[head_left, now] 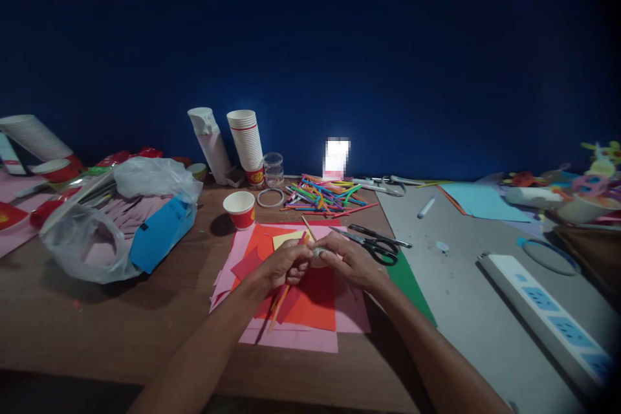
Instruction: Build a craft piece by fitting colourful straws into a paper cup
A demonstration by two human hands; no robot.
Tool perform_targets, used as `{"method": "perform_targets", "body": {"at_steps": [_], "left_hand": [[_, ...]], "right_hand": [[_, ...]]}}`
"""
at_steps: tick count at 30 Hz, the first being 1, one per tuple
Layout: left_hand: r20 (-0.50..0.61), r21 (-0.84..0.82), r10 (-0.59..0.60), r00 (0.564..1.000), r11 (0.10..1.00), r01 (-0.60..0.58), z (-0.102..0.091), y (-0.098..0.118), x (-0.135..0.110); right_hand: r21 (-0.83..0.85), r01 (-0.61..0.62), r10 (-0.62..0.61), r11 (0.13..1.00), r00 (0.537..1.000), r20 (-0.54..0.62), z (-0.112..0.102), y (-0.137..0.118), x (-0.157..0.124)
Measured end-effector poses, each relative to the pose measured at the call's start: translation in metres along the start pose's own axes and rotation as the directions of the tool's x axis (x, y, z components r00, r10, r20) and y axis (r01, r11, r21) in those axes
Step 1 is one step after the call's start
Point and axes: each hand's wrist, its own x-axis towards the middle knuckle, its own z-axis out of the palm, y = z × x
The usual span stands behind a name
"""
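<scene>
My left hand [291, 263] is closed around a few thin straws [277, 310], orange and pinkish, whose ends stick out above and below the fist. Close against it, my right hand [347, 259] curls over a pale, round thing [319, 259] that looks like a roll of clear tape, partly covered by the fingers. Both hands are above a stack of coloured paper [315, 310], with orange and red sheets over pink ones. Black-handled scissors [381, 250] and a black pen [373, 233] lie just beyond my right hand.
Behind the paper stand a paper cup [239, 210], a tall cup stack [247, 149] and a pile of coloured straws [325, 197]. A plastic bag [77, 252] with pink paper is at left. On the right are a power strip [548, 317] and blue paper [485, 200].
</scene>
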Motion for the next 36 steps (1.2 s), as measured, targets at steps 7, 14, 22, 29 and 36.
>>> {"method": "perform_targets", "body": {"at_steps": [7,14,22,29,36], "left_hand": [[0.035,-0.035,0.003,0.999,0.999,-0.002,0.0,-0.002,0.0],[0.03,-0.017,-0.016,0.999,1.0,0.016,0.001,-0.005,0.002],[0.021,-0.031,-0.055,0.998,0.998,0.055,-0.001,-0.005,0.003],[0.007,-0.017,-0.052,0.999,0.998,0.052,-0.001,-0.006,0.004],[0.016,-0.022,-0.042,0.999,0.999,0.042,0.001,-0.006,0.003]], "right_hand": [[0.023,-0.013,0.013,1.0,1.0,0.014,-0.001,0.003,0.0],[0.05,0.032,-0.034,0.998,0.999,0.036,-0.004,-0.004,0.001],[0.056,0.023,-0.025,0.998,0.999,0.03,-0.002,-0.001,0.001],[0.076,0.049,-0.052,0.996,0.998,0.03,-0.004,-0.007,0.002],[0.039,0.024,-0.026,0.999,0.999,0.036,-0.004,-0.002,0.001]]}}
